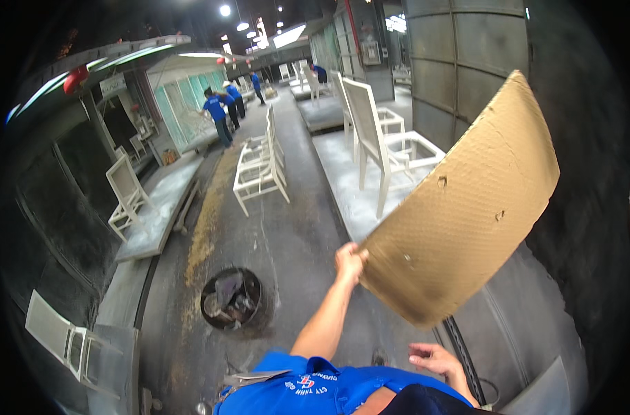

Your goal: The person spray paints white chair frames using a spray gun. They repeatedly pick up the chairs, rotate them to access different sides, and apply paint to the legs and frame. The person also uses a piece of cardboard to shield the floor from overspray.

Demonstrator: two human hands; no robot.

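Observation:
My left hand, stretched out in front of me, grips the near left edge of a large sheet of brown cardboard. The sheet is tilted up to the right, its surface ribbed, with a few small holes. It hides part of the platform and a chair behind it. Close to my body and below the cardboard, my right hand is apart from it, fingers loosely spread and holding nothing.
A round black bin with scraps inside stands on the floor at left. White chair frames stand mid-aisle, others on the right platform and left platform. Several people in blue shirts are farther off. A metal-panelled wall rises at right.

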